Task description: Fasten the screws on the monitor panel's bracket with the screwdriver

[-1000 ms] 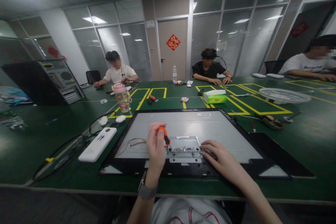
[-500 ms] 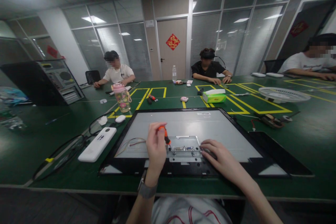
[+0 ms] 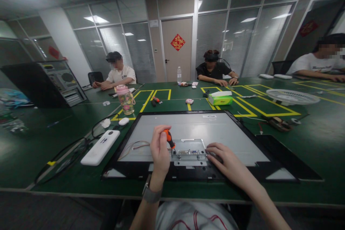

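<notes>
Head view. I note a green tissue box [image 3: 220, 100], white tissue showing at its top, well beyond my right hand [image 3: 222, 158]. My left hand [image 3: 159, 151] is clenched around an orange screwdriver [image 3: 169, 139], its tip down on the metal port bracket [image 3: 188, 153] just beside that hand. The right hand lies flat on the monitor back [image 3: 215, 129], fingers together, touching the bracket's right end.

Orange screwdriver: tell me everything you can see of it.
The orange screwdriver is small. Its orange handle looks like plastic and turns dark toward a thin shaft. It stands nearly upright, leaning slightly, tip down at the left end of the grey metal bracket on the back of the monitor panel. The left hand grips the handle, fingers curled round it. The tip is too small to make out. The right hand lies flat on the panel by the bracket, clear of the tool.
</notes>
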A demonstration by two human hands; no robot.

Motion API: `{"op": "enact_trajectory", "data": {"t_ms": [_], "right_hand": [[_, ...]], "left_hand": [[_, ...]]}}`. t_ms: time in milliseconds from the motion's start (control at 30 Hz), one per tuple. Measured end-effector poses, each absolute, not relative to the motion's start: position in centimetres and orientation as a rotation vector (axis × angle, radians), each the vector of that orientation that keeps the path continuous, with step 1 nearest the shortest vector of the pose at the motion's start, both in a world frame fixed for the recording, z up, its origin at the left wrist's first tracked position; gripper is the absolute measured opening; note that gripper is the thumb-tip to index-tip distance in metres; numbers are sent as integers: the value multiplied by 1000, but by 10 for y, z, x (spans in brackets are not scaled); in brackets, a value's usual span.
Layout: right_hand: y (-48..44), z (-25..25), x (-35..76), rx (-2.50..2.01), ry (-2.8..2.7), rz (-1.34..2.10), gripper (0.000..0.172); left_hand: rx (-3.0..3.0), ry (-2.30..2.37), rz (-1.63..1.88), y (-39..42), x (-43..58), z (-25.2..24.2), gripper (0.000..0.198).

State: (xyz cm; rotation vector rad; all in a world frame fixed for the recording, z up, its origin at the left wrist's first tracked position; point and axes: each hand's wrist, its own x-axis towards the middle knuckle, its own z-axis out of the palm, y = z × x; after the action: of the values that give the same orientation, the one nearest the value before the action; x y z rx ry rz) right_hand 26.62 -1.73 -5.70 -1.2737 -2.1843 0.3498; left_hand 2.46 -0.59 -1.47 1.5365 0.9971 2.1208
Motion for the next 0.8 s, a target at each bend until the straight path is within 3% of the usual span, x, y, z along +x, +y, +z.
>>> {"op": "enact_trajectory", "data": {"t_ms": [100, 300, 800], "right_hand": [[-17, -59, 267, -1280, -2175, 353, 26], [-17, -60, 267, -1268, -2160, 336, 25], [-18, -58, 267, -1286, -2164, 358, 25]], "left_hand": [[1621, 1001, 2157, -6, 25, -14, 20], [1491, 979, 2087, -6, 25, -15, 32], [1646, 1058, 2176, -6, 24, -13, 24]]}}
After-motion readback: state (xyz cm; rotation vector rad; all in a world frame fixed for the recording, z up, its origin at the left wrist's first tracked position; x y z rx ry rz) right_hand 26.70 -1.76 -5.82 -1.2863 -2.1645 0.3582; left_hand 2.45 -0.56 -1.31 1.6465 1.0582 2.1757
